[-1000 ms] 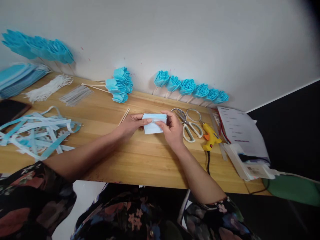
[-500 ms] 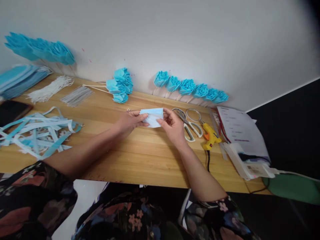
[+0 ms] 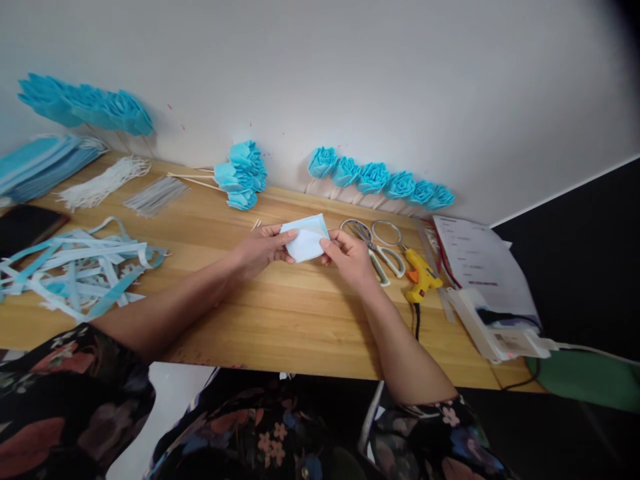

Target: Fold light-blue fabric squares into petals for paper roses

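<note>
Between my two hands is a folded piece of face mask fabric (image 3: 307, 241), white in front with a pale blue edge along its top. My left hand (image 3: 265, 248) pinches the left side, thumb on the front face. At the right side, my right hand (image 3: 347, 253) grips it the same way, thumb in front and fingers behind. The piece is held over the wooden table (image 3: 260, 327), tilted with its right end higher. Just right of my right hand lie scissors (image 3: 383, 257) with pale handles, and short sticks (image 3: 257, 225) lie behind my left hand.
Blue fabric flowers (image 3: 374, 177) on sticks lean on the wall, with more flowers (image 3: 242, 177) lying mid-table. A yellow glue gun (image 3: 421, 272) and power strip (image 3: 493, 327) are right. Left are cut strips (image 3: 83, 267), a phone (image 3: 27, 229), ear loops (image 3: 104, 183), wires (image 3: 156, 196) and masks (image 3: 47, 167).
The mask piece has tilted, its right end rising, and more of its white face shows while the blue band at the top has narrowed. Both hands keep their pinch.
</note>
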Available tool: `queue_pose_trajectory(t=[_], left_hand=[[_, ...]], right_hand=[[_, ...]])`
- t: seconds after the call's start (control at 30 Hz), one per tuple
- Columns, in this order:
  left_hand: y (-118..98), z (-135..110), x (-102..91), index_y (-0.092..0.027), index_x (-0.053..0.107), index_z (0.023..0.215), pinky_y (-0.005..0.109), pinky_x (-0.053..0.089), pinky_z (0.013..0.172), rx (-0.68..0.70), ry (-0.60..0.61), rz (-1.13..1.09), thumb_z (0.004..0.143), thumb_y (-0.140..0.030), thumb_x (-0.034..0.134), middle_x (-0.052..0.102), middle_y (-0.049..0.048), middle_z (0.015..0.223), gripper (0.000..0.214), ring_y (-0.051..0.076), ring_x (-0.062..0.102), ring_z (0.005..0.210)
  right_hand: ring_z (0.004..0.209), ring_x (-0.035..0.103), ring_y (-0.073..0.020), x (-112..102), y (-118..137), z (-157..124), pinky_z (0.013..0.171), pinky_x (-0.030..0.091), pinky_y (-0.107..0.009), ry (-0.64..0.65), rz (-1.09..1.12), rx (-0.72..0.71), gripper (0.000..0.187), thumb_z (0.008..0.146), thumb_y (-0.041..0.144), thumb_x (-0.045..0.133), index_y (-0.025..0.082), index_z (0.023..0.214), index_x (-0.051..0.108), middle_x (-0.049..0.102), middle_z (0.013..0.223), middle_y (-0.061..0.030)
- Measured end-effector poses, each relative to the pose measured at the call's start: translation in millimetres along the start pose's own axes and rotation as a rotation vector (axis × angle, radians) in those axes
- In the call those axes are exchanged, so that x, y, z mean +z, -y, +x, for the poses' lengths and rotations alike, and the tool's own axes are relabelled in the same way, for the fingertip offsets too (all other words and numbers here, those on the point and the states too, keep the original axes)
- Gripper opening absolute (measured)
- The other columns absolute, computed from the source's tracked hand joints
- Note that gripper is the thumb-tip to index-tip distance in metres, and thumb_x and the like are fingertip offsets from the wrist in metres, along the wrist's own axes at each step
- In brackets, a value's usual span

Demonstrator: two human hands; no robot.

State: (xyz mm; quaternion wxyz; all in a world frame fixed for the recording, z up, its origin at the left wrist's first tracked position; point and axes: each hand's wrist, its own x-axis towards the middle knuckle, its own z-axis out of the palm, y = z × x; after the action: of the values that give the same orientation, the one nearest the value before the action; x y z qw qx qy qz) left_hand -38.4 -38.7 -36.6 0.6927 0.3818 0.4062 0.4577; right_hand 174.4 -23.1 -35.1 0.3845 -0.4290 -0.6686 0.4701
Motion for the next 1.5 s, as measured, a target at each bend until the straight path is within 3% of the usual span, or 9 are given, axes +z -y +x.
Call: queue_pose_trajectory(t=[0.17, 0.47, 0.73, 0.87, 0.97, 1.1, 1.23, 1.33, 1.5], left_hand=[[-4, 1, -6.0, -0.013, 0.066, 0.085, 0.022, 0.047, 0.049, 0.076, 0.041, 0.285, 0.074, -0.041, 0.084, 0.070, 0.0027, 0.068, 0.034, 0.011, 0.060, 0.052], [-14, 0, -9.2, -0.014, 0.066, 0.098, 0.020, 0.042, 0.045, 0.117, 0.144, 0.333, 0.078, -0.047, 0.079, 0.068, 0.0011, 0.064, 0.041, 0.010, 0.059, 0.050], [-10, 1, -8.9, -0.014, 0.065, 0.089, 0.022, 0.043, 0.048, 0.158, 0.030, 0.357, 0.078, -0.046, 0.077, 0.066, 0.0019, 0.062, 0.036, 0.011, 0.057, 0.050], [-3, 2, -6.2, -0.016, 0.063, 0.086, 0.024, 0.046, 0.052, 0.219, -0.015, 0.414, 0.077, -0.044, 0.075, 0.065, 0.0011, 0.067, 0.032, 0.011, 0.056, 0.053], [6, 3, -3.8, -0.016, 0.063, 0.088, 0.025, 0.047, 0.055, 0.266, -0.040, 0.438, 0.077, -0.045, 0.072, 0.065, 0.0012, 0.071, 0.032, 0.012, 0.058, 0.058], [14, 4, -2.7, -0.016, 0.065, 0.090, 0.025, 0.046, 0.063, 0.341, -0.063, 0.501, 0.080, -0.045, 0.067, 0.068, 0.0031, 0.080, 0.031, 0.014, 0.060, 0.069], [11, 4, -4.0, -0.017, 0.067, 0.084, 0.029, 0.046, 0.074, 0.405, -0.053, 0.730, 0.080, -0.041, 0.067, 0.071, 0.0056, 0.088, 0.024, 0.017, 0.061, 0.079], [5, 4, -5.1, -0.019, 0.067, 0.082, 0.032, 0.044, 0.085, 0.497, -0.032, 0.895, 0.077, -0.036, 0.071, 0.071, 0.0065, 0.094, 0.019, 0.021, 0.061, 0.090], [6, 5, -6.3, -0.019, 0.065, 0.083, 0.032, 0.042, 0.079, 0.503, -0.023, 0.996, 0.077, -0.034, 0.070, 0.066, 0.0047, 0.086, 0.017, 0.020, 0.057, 0.082]], right_hand=[[0.048, 0.052, -0.0093, -4, 4, 2, 0.050, 0.042, -0.022, 0.001, 0.050, 0.034, 0.035, 0.080, 0.053, 0.071, 0.019, 0.087, 0.069, 0.059, 0.054, 0.0046], [0.050, 0.053, -0.0088, -8, 2, 5, 0.050, 0.044, -0.022, 0.030, 0.098, 0.069, 0.040, 0.077, 0.056, 0.074, 0.018, 0.092, 0.073, 0.065, 0.062, 0.0018], [0.055, 0.057, -0.0111, -5, -1, 6, 0.056, 0.049, -0.025, 0.039, 0.060, 0.046, 0.039, 0.079, 0.054, 0.071, 0.019, 0.096, 0.071, 0.065, 0.063, 0.0022], [0.073, 0.063, -0.0152, -1, -1, 6, 0.069, 0.053, -0.029, 0.015, -0.037, -0.024, 0.031, 0.081, 0.049, 0.069, 0.020, 0.089, 0.067, 0.071, 0.083, -0.0019], [0.084, 0.065, -0.0176, 3, -4, 6, 0.075, 0.053, -0.031, 0.040, 0.019, -0.013, 0.037, 0.078, 0.047, 0.073, 0.020, 0.101, 0.063, 0.072, 0.098, -0.0043], [0.081, 0.064, -0.0175, 8, -6, 4, 0.073, 0.052, -0.031, 0.012, 0.047, 0.022, 0.041, 0.076, 0.046, 0.075, 0.020, 0.106, 0.063, 0.071, 0.096, -0.0032], [0.075, 0.062, -0.0177, 2, 3, 2, 0.072, 0.050, -0.032, -0.048, -0.189, -0.058, 0.026, 0.079, 0.038, 0.071, 0.021, 0.098, 0.068, 0.071, 0.086, -0.0011], [0.086, 0.066, -0.0211, -2, 10, 0, 0.082, 0.050, -0.036, -0.050, -0.434, -0.207, 0.017, 0.082, 0.032, 0.069, 0.023, 0.096, 0.071, 0.074, 0.093, -0.0026], [0.097, 0.068, -0.0250, 0, 6, 0, 0.088, 0.051, -0.040, 0.041, -0.585, -0.306, 0.023, 0.085, 0.028, 0.067, 0.025, 0.107, 0.070, 0.076, 0.104, -0.0042]])
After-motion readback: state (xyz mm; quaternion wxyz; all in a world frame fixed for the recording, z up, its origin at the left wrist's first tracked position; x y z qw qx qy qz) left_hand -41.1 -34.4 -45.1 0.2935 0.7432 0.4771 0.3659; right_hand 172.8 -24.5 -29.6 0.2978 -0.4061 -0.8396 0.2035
